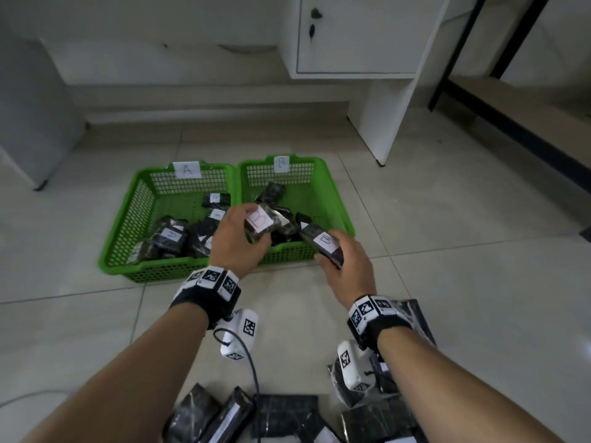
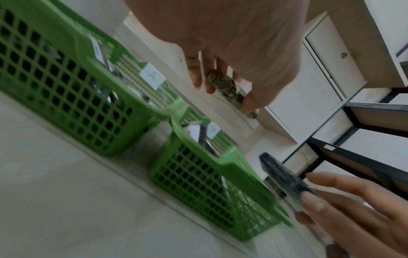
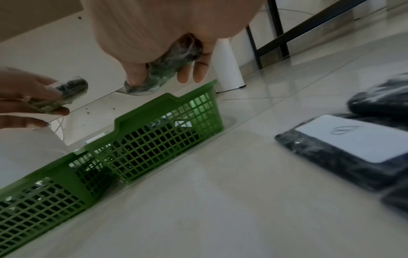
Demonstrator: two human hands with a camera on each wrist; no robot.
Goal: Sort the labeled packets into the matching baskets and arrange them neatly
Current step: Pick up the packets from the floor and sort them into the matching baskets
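Note:
Two green baskets stand side by side on the floor: basket A (image 1: 119,225) on the left and basket B (image 1: 339,203) on the right, each with dark labeled packets inside. My left hand (image 1: 238,241) grips a dark packet with a B label (image 1: 260,222) over the near left corner of basket B. My right hand (image 1: 347,263) holds another B-labeled packet (image 1: 323,242) just above the near rim of basket B. In the left wrist view the left fingers curl round their packet (image 2: 227,87); the right wrist view shows the right hand's packet (image 3: 167,69).
A pile of loose dark packets (image 1: 287,417) lies on the tiled floor near me, with more packets (image 1: 412,318) under my right wrist. A white cabinet (image 1: 361,36) and its leg (image 1: 383,123) stand behind the baskets; a black-framed shelf (image 1: 511,100) is at the right.

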